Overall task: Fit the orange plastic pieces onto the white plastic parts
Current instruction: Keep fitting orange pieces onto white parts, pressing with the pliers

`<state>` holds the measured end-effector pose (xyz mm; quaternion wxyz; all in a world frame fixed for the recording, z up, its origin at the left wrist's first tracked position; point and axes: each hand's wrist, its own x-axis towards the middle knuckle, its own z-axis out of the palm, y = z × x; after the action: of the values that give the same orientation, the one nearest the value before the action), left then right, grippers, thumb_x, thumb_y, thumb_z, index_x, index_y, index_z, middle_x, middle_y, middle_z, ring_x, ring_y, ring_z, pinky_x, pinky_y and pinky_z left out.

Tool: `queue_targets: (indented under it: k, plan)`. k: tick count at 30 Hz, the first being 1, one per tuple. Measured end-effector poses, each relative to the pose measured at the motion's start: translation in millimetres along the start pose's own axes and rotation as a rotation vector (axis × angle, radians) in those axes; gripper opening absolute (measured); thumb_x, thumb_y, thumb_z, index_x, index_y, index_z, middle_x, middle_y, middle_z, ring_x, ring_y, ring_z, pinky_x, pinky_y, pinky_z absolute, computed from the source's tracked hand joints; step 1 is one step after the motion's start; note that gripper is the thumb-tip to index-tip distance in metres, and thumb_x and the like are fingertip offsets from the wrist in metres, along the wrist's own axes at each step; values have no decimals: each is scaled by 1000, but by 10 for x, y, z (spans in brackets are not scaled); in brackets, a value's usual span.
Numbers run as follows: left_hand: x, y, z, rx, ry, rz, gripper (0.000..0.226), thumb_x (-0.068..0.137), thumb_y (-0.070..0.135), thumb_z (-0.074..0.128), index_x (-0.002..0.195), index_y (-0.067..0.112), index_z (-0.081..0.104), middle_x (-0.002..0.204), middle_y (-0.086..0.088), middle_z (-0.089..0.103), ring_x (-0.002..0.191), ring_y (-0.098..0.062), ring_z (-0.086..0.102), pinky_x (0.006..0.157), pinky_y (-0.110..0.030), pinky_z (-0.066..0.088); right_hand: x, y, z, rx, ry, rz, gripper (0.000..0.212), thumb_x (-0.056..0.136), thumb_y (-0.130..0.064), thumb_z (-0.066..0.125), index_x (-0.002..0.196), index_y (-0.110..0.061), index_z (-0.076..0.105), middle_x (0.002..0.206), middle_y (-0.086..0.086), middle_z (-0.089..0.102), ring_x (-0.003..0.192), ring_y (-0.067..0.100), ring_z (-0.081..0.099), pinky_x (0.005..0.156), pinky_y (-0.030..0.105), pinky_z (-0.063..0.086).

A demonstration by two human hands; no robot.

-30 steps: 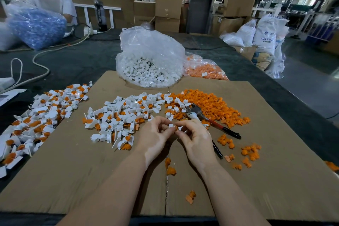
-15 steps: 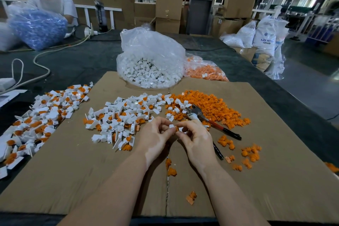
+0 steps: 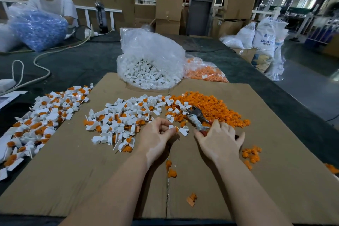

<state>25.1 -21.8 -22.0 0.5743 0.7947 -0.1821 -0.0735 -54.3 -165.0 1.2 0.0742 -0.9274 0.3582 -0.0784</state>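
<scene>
My left hand (image 3: 159, 135) pinches a small white part with an orange piece (image 3: 174, 129) on it, just above the cardboard sheet (image 3: 73, 180). My right hand (image 3: 219, 138) lies spread, fingers straight, over the red handles of the pliers (image 3: 195, 118). Whether it grips them I cannot tell. A heap of loose orange pieces (image 3: 211, 108) sits behind the right hand. A pile of white parts mixed with fitted ones (image 3: 124, 119) lies left of centre. Another white part (image 3: 184, 130) rests between my hands.
A further pile of fitted parts (image 3: 40, 121) spreads at the left edge. Clear bags of white parts (image 3: 150, 68) and orange pieces (image 3: 203, 73) stand behind the cardboard. A few orange pieces (image 3: 251, 155) lie at right. A person with a blue bag (image 3: 36, 27) sits far left.
My hands were together, both working on one small part. Now the right hand has let go and moved right onto the pliers, while the left keeps the part.
</scene>
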Motion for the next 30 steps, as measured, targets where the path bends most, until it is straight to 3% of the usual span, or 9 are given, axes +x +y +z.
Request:
queue_targets:
  k: [4,7,10,12,16,19,22,26,30]
  plan:
    - [-10,17,-6,-9,2,-2,10,83,24,68,89,25,59,79,-7,66,77,-20,62,66,-21,45,26,30,-29,-98,-35,-36,57,91,-53,41,135,-16,37,140,5,37,131,25,31,111,56,7]
    - [-6,31,-9,-18,2,-10,11,83,24,68,91,22,60,80,-7,67,79,-21,63,71,-27,48,20,16,-46,-97,15,-58,46,90,-49,44,121,-14,45,131,8,42,124,27,35,110,50,16]
    - [2,40,-21,-62,10,-28,13,83,24,68,93,19,61,79,-7,68,80,-21,64,78,-35,50,17,0,-94,-49,69,-121,40,91,-47,46,112,-12,45,121,9,50,112,26,43,95,36,34]
    - [-2,56,-31,-133,9,-58,14,83,23,68,93,17,61,79,-9,69,79,-22,66,77,-37,52,-5,-22,-144,45,51,-173,37,93,-45,44,107,-11,45,114,9,53,106,25,46,85,32,37]
    - [-3,88,-49,-315,20,-156,19,83,20,68,98,10,60,73,-11,66,67,-15,66,61,-30,53,-38,-90,-294,238,-155,-250,35,93,-44,42,103,-13,53,103,6,55,96,24,51,72,31,37]
    - [-2,127,-64,-471,35,-201,12,85,9,65,94,3,60,65,-6,63,59,-10,65,52,-21,51,-73,-126,-402,382,-345,-294,35,92,-42,46,93,-10,59,85,7,57,76,22,53,60,30,36]
    - [-9,161,-81,-531,53,-209,3,86,4,62,89,3,60,59,-3,63,54,-8,63,51,-19,52,-119,-154,-486,473,-479,-288,32,93,-38,47,88,-10,62,73,4,54,66,18,51,61,31,36]
    - [-16,194,-95,-539,77,-230,3,87,3,60,90,3,60,63,-5,64,51,-5,62,48,-17,50,-136,-175,-574,430,-538,-290,30,93,-38,47,73,-18,57,63,-3,48,56,11,44,53,27,31]
    - [-4,205,-78,-482,114,-241,11,88,5,59,98,1,59,75,-13,64,60,-12,62,54,-19,52,-136,-178,-607,395,-581,-306,32,93,-40,45,75,-16,57,64,-3,43,55,11,39,52,28,28]
